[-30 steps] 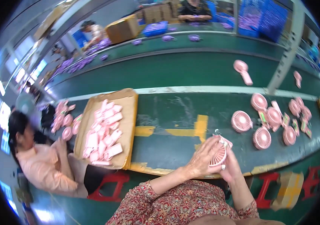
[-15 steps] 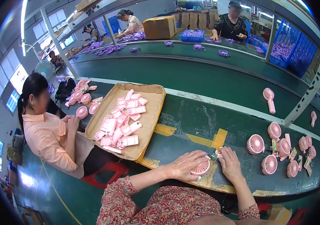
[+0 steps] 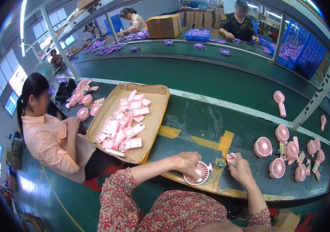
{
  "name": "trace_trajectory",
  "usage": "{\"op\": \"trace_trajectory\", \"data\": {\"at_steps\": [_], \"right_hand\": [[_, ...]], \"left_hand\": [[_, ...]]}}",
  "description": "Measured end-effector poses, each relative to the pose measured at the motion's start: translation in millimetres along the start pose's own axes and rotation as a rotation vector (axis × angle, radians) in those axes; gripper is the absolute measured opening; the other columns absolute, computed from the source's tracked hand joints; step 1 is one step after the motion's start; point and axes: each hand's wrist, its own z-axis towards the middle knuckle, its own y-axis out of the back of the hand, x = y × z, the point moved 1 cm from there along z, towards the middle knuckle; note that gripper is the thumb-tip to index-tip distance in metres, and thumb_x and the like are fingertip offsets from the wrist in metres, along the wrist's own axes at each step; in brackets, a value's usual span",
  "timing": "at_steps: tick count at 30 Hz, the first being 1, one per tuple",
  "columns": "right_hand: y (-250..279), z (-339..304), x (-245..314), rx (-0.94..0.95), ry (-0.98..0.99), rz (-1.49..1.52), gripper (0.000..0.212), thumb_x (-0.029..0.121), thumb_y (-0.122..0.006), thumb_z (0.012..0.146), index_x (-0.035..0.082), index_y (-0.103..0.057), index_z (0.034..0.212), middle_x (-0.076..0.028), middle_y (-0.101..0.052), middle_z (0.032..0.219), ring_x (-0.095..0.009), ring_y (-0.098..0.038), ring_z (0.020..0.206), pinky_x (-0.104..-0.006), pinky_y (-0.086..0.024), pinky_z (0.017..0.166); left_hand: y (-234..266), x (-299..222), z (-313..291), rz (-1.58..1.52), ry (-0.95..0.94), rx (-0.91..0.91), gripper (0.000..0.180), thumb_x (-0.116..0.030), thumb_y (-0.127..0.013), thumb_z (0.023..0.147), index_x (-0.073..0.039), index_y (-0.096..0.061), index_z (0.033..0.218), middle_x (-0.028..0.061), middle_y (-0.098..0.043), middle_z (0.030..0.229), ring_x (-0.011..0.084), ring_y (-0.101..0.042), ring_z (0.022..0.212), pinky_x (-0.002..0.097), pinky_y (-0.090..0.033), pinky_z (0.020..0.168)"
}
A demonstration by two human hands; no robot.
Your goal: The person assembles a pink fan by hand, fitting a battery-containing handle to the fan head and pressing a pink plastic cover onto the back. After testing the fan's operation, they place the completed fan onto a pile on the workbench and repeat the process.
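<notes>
Left hand [image 3: 188, 161]: grip closed over the rim of a pink fan head [image 3: 199, 173], held at the near edge of the green table [image 3: 196, 127]. Right hand [image 3: 240, 169]: fingers pinched shut on a small pink part [image 3: 231, 157] just beside the head. Farther left, a cardboard tray [image 3: 155, 116] holds pink handle shells [image 3: 124, 123]. To the right lie more fan heads [image 3: 285, 154]. Beyond, a conveyor belt [image 3: 196, 75].
</notes>
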Motion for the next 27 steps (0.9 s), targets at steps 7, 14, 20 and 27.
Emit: {"op": "trace_trajectory", "data": {"at_steps": [7, 14, 20, 27], "right_hand": [[2.4, -15.6, 7.7, 0.324, -0.417, 0.983, 0.030, 0.016, -0.066, 0.084, 0.001, -0.049, 0.104, -0.005, -0.061, 0.078, -0.010, -0.060, 0.058, -0.0227, -0.048, 0.049], [-2.2, -17.7, 13.1, 0.391, -0.516, 1.472, 0.042, 0.046, -0.042, 0.095, 0.005, -0.051, 0.103, -0.005, -0.060, 0.074, -0.010, -0.057, 0.053, -0.0220, -0.048, 0.044], [-12.9, -26.7, 18.1, 0.400, -0.536, 1.289, 0.030, 0.035, -0.056, 0.091, 0.005, -0.054, 0.091, -0.002, -0.057, 0.071, -0.008, -0.057, 0.054, -0.0206, -0.045, 0.042], [-20.4, -41.8, 26.9, 0.372, -0.400, 1.404, 0.030, 0.028, -0.057, 0.092, 0.002, -0.056, 0.106, 0.001, -0.056, 0.079, -0.005, -0.055, 0.063, -0.0226, -0.052, 0.060]], "left_hand": [[37.5, 13.4, -5.0, -0.221, -0.018, -0.222, 0.059, -0.031, -0.079, 0.059, -0.001, -0.056, 0.104, 0.0190, -0.063, 0.093, 0.0301, -0.062, 0.089, 0.0367, -0.049, 0.078], [35.3, 8.3, 1.9, -1.216, -0.263, -0.661, 0.060, -0.012, -0.078, 0.066, 0.000, -0.048, 0.117, 0.0084, -0.059, 0.109, 0.0157, -0.059, 0.099, 0.0297, -0.048, 0.088], [21.8, -25.9, 10.0, -1.282, -0.311, -0.634, 0.066, -0.019, -0.075, 0.074, 0.001, -0.044, 0.129, 0.0117, -0.060, 0.109, 0.0166, -0.060, 0.098, 0.0304, -0.049, 0.087], [2.3, -35.0, 26.5, -1.098, -0.276, -0.629, 0.059, -0.015, -0.072, 0.078, 0.001, -0.046, 0.128, 0.0095, -0.061, 0.107, 0.0128, -0.059, 0.096, 0.0275, -0.048, 0.086]]}}
